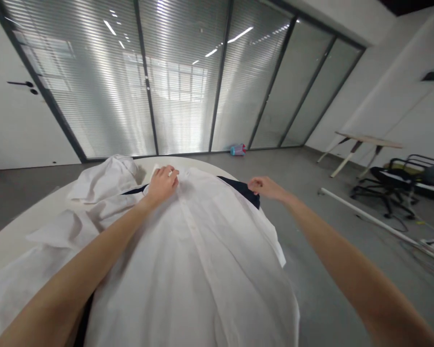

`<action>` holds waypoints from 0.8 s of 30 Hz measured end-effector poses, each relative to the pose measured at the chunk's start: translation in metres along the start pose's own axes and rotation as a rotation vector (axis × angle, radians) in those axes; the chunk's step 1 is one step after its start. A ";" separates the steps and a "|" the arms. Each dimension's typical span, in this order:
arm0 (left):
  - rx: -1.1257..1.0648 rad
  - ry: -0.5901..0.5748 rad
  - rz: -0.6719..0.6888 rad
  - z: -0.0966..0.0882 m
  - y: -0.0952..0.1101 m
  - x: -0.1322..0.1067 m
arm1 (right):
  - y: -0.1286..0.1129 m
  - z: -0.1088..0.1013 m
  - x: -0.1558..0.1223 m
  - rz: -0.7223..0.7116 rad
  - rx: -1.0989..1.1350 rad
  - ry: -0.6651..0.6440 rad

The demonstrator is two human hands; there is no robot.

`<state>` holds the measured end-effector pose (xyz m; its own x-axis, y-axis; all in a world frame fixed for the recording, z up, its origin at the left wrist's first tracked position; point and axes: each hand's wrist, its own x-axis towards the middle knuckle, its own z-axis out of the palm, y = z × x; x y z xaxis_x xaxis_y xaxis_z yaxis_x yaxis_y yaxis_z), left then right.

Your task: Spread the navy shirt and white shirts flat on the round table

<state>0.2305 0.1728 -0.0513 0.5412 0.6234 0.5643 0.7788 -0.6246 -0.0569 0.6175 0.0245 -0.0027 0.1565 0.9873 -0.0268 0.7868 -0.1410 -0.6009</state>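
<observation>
A white button-front shirt [202,241] is spread over the round table, its collar end at the far side and its placket running toward me. My left hand [163,182] is at the collar, with its fingers bent and closed on the shirt fabric. Under the shirt lies a dark navy cloth [244,190], which shows on both sides. At the right end of that cloth is my right hand [266,187], its fingers curled together against the fabric's edge. What lies between those fingers is too small to make out.
A bunched white garment [104,178] lies at the left on the white round table [18,221]. Beyond are a glass partition [181,96], a blue and pink object [237,150] on the floor, a wooden-topped table [369,140], an office chair [394,183] and a white pole [376,221].
</observation>
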 end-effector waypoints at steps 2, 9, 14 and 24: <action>-0.083 -0.135 0.018 0.008 0.029 0.012 | 0.030 -0.004 -0.046 0.118 0.104 -0.116; -0.127 -0.204 -0.145 0.049 0.092 0.015 | 0.061 0.026 -0.160 0.262 0.410 -0.221; -0.070 -0.225 -0.103 0.054 0.089 0.007 | 0.054 0.061 -0.205 0.193 0.200 0.175; -0.053 -0.249 -0.087 0.049 0.090 0.009 | 0.055 0.092 -0.228 0.253 0.235 0.219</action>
<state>0.3207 0.1450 -0.0920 0.5391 0.7686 0.3445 0.8120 -0.5828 0.0297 0.5704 -0.2017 -0.1034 0.4711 0.8811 -0.0412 0.5535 -0.3316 -0.7639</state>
